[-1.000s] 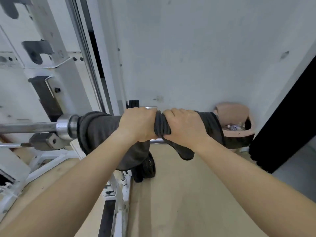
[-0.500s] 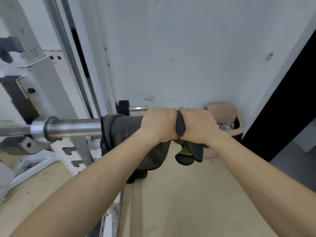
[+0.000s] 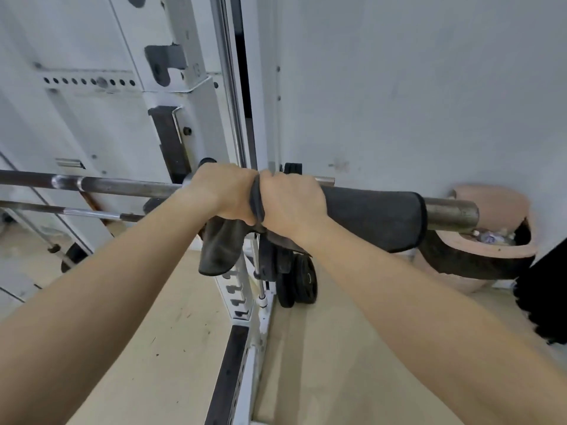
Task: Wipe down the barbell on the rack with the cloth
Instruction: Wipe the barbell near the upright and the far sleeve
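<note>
A steel barbell (image 3: 122, 186) was laid left-to-right across a white metal rack (image 3: 199, 111). A dark grey cloth (image 3: 374, 216) was wrapped round it and clenched by the left hand (image 3: 224, 194) and right hand (image 3: 291, 200), side by side. Its bare end was seen rightward, nearer the right hand.

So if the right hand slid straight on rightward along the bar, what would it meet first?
The right hand meets only more cloth wrapped on the barbell, then its bare end; the pink bin beyond looks farther back.

The rack upright (image 3: 196, 87) bears a "13" (faint, turned sideways).
</note>
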### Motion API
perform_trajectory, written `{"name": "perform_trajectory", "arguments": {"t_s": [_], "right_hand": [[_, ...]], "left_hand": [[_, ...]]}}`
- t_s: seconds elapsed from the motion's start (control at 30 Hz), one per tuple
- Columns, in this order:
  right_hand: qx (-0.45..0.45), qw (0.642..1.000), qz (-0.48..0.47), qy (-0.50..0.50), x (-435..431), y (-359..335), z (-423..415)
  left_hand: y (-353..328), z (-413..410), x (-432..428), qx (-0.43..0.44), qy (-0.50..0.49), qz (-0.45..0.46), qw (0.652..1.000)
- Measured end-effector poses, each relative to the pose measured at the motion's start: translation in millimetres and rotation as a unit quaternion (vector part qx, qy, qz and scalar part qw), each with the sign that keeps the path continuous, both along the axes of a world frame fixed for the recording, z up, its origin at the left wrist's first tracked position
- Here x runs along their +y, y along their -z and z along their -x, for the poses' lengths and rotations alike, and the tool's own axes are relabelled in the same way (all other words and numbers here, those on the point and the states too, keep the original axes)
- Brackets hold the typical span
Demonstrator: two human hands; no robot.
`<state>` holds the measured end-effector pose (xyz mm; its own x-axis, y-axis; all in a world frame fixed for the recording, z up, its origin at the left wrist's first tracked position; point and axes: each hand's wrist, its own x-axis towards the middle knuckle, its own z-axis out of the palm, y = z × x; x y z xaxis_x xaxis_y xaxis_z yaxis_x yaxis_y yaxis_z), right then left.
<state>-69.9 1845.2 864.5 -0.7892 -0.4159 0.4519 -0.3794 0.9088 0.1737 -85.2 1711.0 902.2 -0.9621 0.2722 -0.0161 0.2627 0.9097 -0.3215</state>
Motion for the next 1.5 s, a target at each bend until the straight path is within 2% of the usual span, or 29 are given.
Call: {"name": "perform_trajectory", "arguments": {"t_s": [0.07, 0.13, 0.23, 0.33, 0.4, 0.53, 0.67, 0.77, 0.87, 0.93, 1.0, 1.1, 1.23, 1.27, 1.3, 1.4, 1.43, 1.5], "right_hand": [[0.073, 0.997, -0.011, 0.005, -1, 14, -2], [0.107, 0.994, -0.024, -0.001, 5, 24, -4], [0.059, 0.997, -0.041, -0.019, 18, 15, -3], [-0.099, 0.995, 0.007, -0.021, 40, -10, -1], [-0.148, 0.989, 0.014, -0.008, 60, -17, -2], [-0.114, 0.993, 0.019, 0.025, 113, -11, -14], [-0.084, 0.993, 0.034, 0.073, 180, -7, -33], [-0.092, 0.985, 0.088, 0.116, 226, -2, -44], [-0.141, 0.939, 0.285, 0.134, 255, 13, -58], [-0.148, 0.878, 0.441, 0.112, 253, 33, -70], [-0.114, 0.822, 0.551, 0.082, 241, 59, -83], [-0.061, 0.749, 0.659, 0.016, 231, 84, -103], [-0.06, 0.666, 0.743, -0.029, 238, 76, -97], [-0.06, 0.658, 0.75, -0.028, 237, 73, -95], [-0.059, 0.666, 0.744, -0.021, 235, 72, -94], [-0.049, 0.725, 0.687, 0.014, 241, 82, -94], [-0.054, 0.727, 0.685, 0.015, 246, 88, -94], [-0.066, 0.697, 0.714, -0.008, 254, 91, -97]], "left_hand": [[-5, 6, 0, -0.047, 0.007, -0.012, 0.999], [-1, 8, 0, -0.043, 0.02, -0.025, 0.999], [12, 1, -2, 0.053, 0.037, -0.021, 0.998], [25, -4, 7, 0.111, 0.071, -0.087, 0.988], [31, -6, 28, 0.126, 0.099, -0.107, 0.981], [32, -9, 82, 0.141, 0.125, -0.101, 0.977], [33, -14, 143, 0.144, 0.163, -0.131, 0.967], [38, -17, 190, 0.156, 0.172, -0.142, 0.962], [40, -22, 226, 0.18, 0.184, -0.139, 0.956], [39, -24, 244, 0.189, 0.194, -0.136, 0.953], [38, -25, 254, 0.185, 0.195, -0.13, 0.954], [39, -24, 257, 0.177, 0.191, -0.114, 0.959], [39, -24, 258, 0.182, 0.179, -0.106, 0.961], [40, -24, 259, 0.181, 0.179, -0.105, 0.961], [40, -25, 259, 0.179, 0.178, -0.105, 0.962], [40, -27, 261, 0.182, 0.165, -0.108, 0.963], [40, -29, 261, 0.184, 0.162, -0.11, 0.963], [39, -30, 262, 0.185, 0.165, -0.105, 0.963]]}}
